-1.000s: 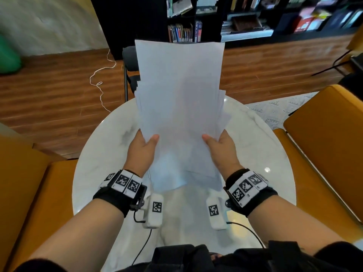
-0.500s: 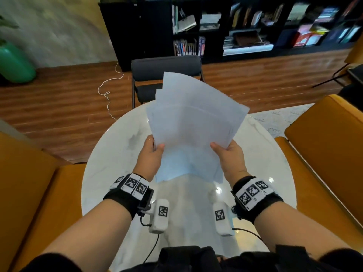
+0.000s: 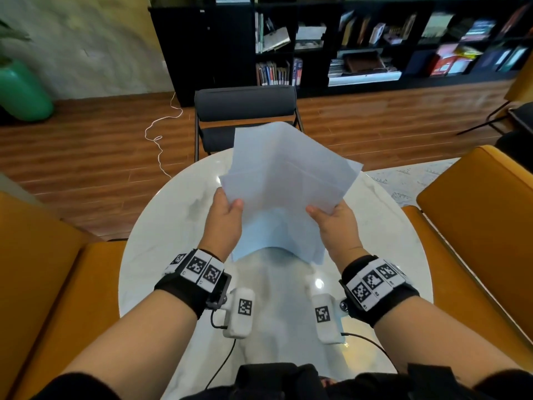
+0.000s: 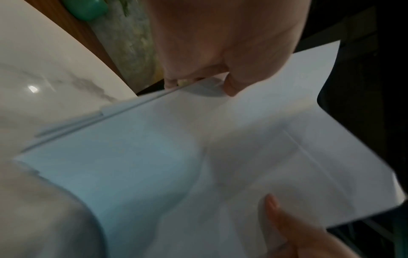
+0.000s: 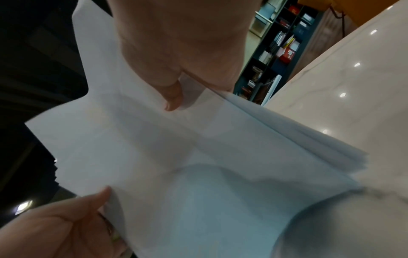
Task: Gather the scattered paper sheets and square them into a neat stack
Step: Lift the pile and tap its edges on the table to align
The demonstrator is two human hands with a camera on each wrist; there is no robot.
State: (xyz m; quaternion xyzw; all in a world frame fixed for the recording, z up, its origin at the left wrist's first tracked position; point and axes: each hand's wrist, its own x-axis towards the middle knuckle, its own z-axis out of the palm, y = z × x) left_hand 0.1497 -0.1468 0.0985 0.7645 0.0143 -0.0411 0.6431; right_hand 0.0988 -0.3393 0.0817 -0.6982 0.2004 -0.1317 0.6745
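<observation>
Gripping paper sheets [image 3: 288,180], left hand [image 3: 223,223], right hand [image 3: 336,226]; sheaf lowered, tilted rightward.

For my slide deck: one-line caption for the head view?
Both hands, left and right, grip an uneven sheaf of paper above a round white table.

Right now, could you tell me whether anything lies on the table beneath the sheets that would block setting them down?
Nothing visible does: the marble table around and below the paper sheets shows only bare surface.
</observation>
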